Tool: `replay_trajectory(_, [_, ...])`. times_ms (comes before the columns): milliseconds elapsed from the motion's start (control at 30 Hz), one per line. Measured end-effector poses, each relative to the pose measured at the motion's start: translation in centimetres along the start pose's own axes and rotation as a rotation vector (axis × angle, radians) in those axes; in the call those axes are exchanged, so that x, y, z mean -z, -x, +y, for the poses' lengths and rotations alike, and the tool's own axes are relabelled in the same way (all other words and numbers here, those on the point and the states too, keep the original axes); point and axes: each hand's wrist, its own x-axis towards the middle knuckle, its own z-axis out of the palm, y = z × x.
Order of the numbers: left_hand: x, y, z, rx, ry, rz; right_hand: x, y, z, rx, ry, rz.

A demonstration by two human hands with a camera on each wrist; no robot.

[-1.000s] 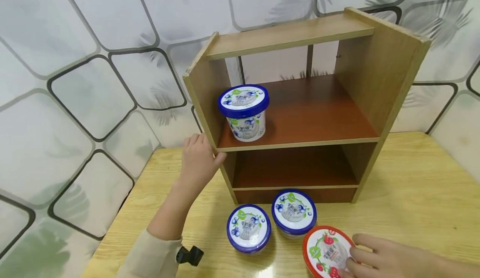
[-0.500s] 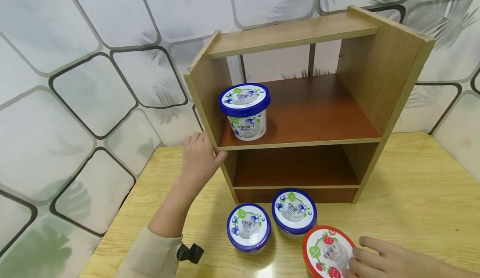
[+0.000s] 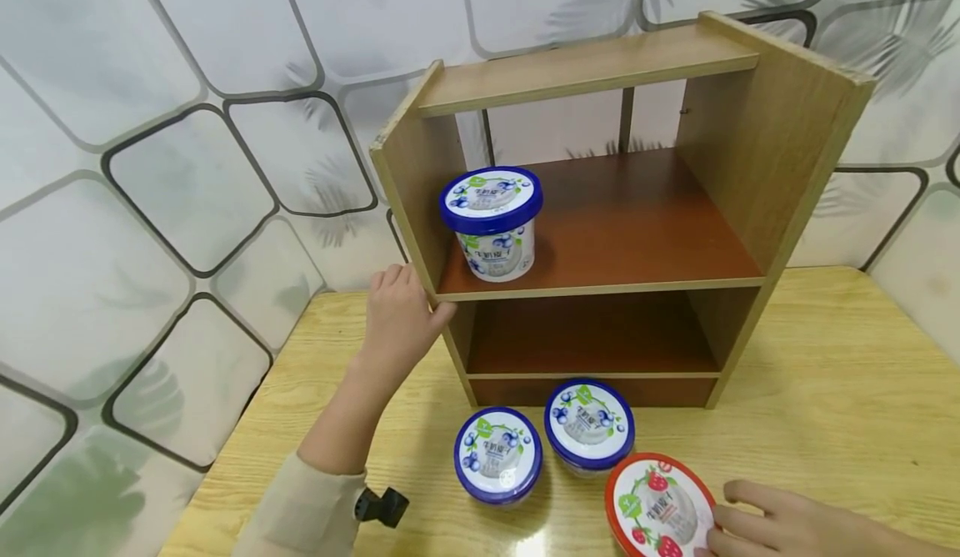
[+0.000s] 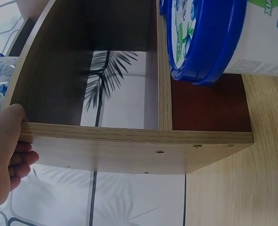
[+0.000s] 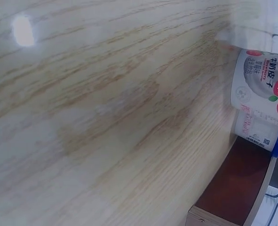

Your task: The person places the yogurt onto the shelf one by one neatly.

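Observation:
My left hand (image 3: 397,315) grips the left side panel of a small wooden shelf (image 3: 787,148), thumb on the front edge and fingers on the outer face. At the lower right, my right hand (image 3: 780,524) has its loosely bent fingertips at the right rim of a red-lidded tub (image 3: 660,503) with strawberries on it; some fingertips lie out of the frame. This tub stands on the table. Two blue-lidded blueberry tubs (image 3: 498,455) (image 3: 588,424) stand beside it, before the shelf. Another blueberry tub (image 3: 495,228) sits on the middle board at the left.
A light wooden table (image 3: 847,390) carries everything. Behind rises a wall (image 3: 225,32) with a leaf and outline pattern. The lower compartment (image 3: 592,336) lies under the middle board. The right wrist view shows mostly tabletop (image 5: 106,117).
My right hand has drawn slightly to the right, off the top of the red lid toward its rim. The left hand keeps its hold; the tubs stand where they were.

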Motion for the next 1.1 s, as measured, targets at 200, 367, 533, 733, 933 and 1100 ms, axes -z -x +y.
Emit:
replay_trajectory(200, [-0.19, -0.01, -0.07, -0.006, -0.004, 0.012, -0.04, 0.34, -0.06, -0.021, -0.002, -0.035])
replay_trajectory(367, [-0.25, -0.12, -0.18, -0.021, -0.022, 0.015, -0.35, 0.51, -0.04, -0.011, 0.013, -0.005])
replay_trajectory(533, [-0.11, -0.1, -0.19, -0.02, -0.036, 0.001, -0.46, 0.6, -0.13, -0.04, -0.019, -0.027])
replay_trajectory(733, [-0.07, -0.03, -0.21, -0.01, -0.041, -0.014, -0.62, 0.69, -0.04, -0.035, -0.045, -0.044])
replay_trajectory(933, [-0.15, -0.04, -0.21, -0.017, -0.033, -0.009, -0.6, 0.82, 0.03, -0.015, -0.026, -0.044])
replay_trajectory(1100, [-0.09, -0.03, -0.17, -0.021, -0.026, -0.01, -0.58, 0.85, 0.08, 0.001, 0.007, -0.048])
